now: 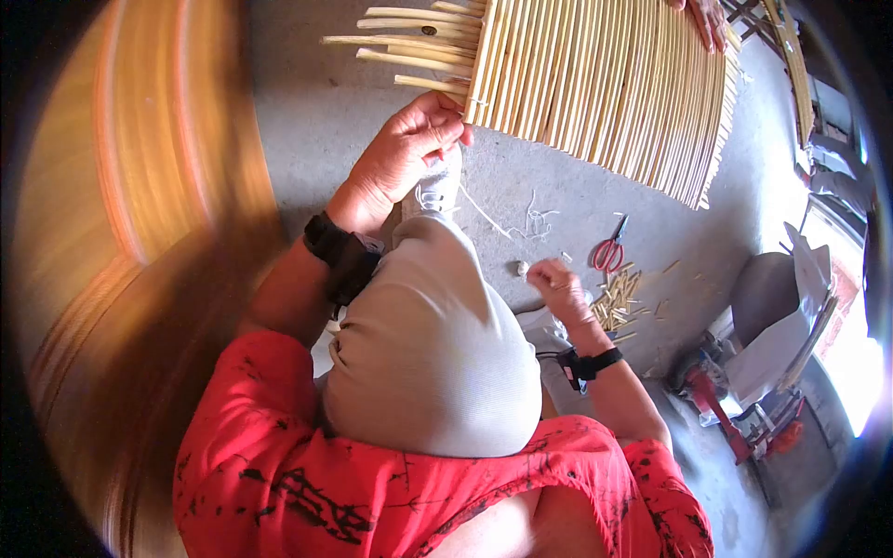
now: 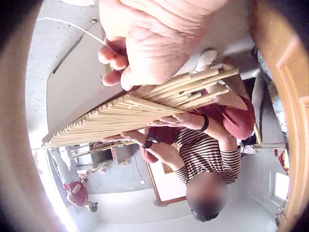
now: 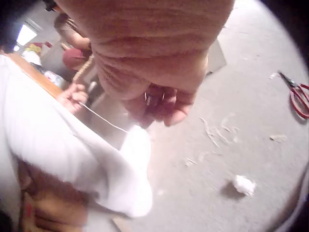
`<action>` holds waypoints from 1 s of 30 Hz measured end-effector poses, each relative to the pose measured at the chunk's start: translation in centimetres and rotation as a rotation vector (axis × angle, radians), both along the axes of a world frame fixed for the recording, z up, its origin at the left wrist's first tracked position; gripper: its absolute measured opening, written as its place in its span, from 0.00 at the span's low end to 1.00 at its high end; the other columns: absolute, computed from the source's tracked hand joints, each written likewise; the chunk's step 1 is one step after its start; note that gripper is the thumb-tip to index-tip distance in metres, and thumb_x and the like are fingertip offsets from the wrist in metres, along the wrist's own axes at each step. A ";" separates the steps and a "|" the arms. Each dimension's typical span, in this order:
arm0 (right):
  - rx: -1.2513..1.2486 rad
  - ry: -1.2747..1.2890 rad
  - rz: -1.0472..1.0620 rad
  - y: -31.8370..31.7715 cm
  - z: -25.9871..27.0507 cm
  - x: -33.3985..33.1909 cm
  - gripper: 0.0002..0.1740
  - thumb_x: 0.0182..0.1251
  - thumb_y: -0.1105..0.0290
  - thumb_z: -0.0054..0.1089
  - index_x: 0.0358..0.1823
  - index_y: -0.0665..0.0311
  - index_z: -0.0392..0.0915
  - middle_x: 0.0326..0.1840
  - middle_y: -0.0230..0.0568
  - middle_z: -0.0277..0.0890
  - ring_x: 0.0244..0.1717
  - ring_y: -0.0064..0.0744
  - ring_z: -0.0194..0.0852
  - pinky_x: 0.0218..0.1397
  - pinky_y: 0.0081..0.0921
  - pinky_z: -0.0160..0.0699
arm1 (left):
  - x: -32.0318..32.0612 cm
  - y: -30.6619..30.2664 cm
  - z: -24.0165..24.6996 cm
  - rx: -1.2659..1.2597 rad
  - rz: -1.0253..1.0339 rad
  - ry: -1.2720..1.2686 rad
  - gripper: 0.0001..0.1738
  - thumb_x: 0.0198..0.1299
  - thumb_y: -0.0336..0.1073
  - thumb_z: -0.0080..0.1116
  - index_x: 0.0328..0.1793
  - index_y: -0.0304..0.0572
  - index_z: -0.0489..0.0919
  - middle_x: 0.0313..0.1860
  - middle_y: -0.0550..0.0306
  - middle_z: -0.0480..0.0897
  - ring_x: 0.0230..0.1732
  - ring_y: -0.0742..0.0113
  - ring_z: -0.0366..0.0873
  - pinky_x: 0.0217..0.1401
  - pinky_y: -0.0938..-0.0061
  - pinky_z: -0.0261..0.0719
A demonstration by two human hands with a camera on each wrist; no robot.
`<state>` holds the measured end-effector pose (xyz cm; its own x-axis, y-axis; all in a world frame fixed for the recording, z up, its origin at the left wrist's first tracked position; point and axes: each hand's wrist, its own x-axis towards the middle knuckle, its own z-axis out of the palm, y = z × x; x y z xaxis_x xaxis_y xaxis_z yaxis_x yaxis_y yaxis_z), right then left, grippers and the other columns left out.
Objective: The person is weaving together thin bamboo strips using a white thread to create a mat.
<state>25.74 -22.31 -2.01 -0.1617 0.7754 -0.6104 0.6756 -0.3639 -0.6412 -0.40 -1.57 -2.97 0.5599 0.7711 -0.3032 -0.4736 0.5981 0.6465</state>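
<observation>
A mat of thin pale sticks (image 1: 595, 84), laid side by side, stretches across the top of the head view, with loose stick ends (image 1: 409, 42) jutting out at its left. At its near left corner my left hand (image 1: 414, 149) pinches a white string (image 2: 72, 24), fingertips right at the edge stick. My right hand (image 1: 560, 288) hovers low over the floor, its fingers (image 3: 176, 113) curled. Small shiny glints show between them in the right wrist view; I cannot tell what it holds. Another person's hands (image 2: 171, 121) rest on the mat's far side.
Red-handled scissors (image 1: 609, 251) lie on the floor beside a pile of cut stick pieces (image 1: 619, 298). A white ball (image 3: 244, 185) and string scraps (image 3: 219, 129) are near my right hand. My raised knee (image 1: 437, 316) is between my arms. A wooden panel (image 1: 158, 112) stands left.
</observation>
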 end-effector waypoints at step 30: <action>1.126 -0.337 0.087 26.8 2.5 -12.4 0.06 0.60 0.67 0.52 0.34 0.60 0.69 0.33 0.43 0.69 0.35 0.46 0.69 0.38 0.37 0.70 | 1.3 2.6 -1.5 -0.261 0.397 -0.190 0.06 0.62 0.36 0.45 0.40 0.44 0.71 0.25 0.68 0.69 0.21 0.79 0.59 0.25 0.83 0.64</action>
<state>13.34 4.51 0.46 -0.2021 0.8988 0.3890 0.8668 0.3490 -0.3561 0.86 1.07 -4.49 0.3031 0.8477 -0.4353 -0.7920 0.4782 0.3796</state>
